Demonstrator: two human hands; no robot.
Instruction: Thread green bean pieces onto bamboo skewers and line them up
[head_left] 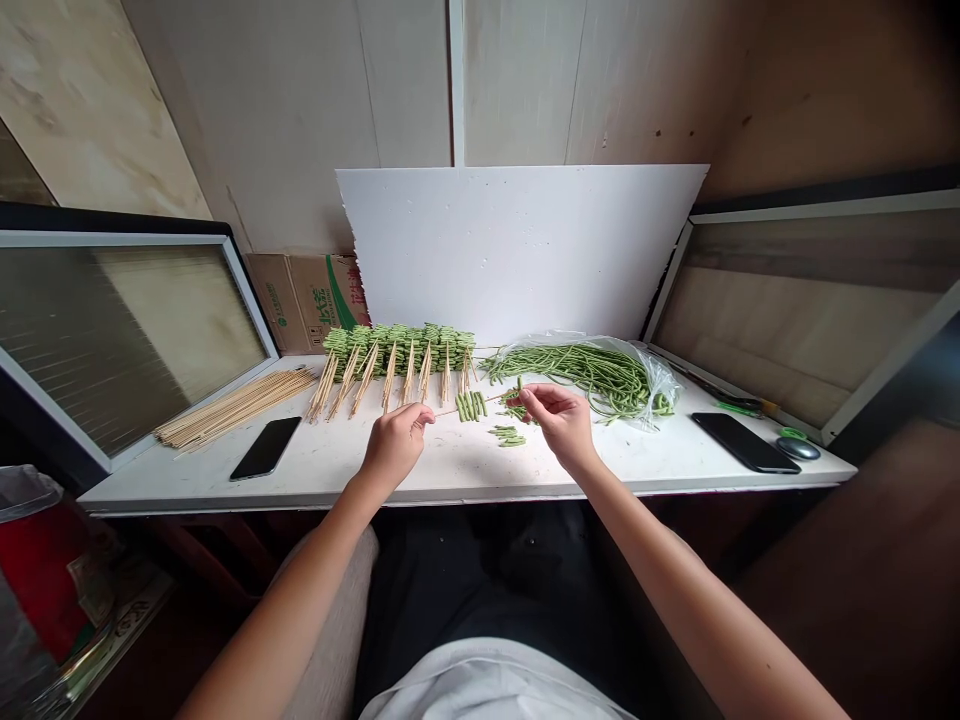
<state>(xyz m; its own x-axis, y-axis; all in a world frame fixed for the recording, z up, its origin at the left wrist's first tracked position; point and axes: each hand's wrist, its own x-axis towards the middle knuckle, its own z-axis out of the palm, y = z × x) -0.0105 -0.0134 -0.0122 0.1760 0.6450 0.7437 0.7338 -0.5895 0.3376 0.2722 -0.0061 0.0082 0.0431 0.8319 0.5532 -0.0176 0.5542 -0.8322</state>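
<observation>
My left hand (pixel 397 437) pinches one end of a thin wooden skewer (pixel 446 412). Several short pieces of green bean (pixel 472 405) sit side by side on that skewer, between my two hands. At the skewer's other end, my right hand (pixel 559 420) is closed on a single green bean piece (pixel 519 383), held upright by the fingertips. Cut bean pieces (pixel 507 436) lie loose on the white table (pixel 442 475) below, and more are partly hidden behind my right hand.
Filled bean skewers (pixel 397 350) are stacked at the back. Bare skewers (pixel 232 405) and a phone (pixel 265 447) lie left. To the right are long green beans (pixel 577 370) in a clear plastic bag (pixel 660 375), a second phone (pixel 742 442) and a mouse (pixel 797 447). A white board (pixel 525 250) stands behind.
</observation>
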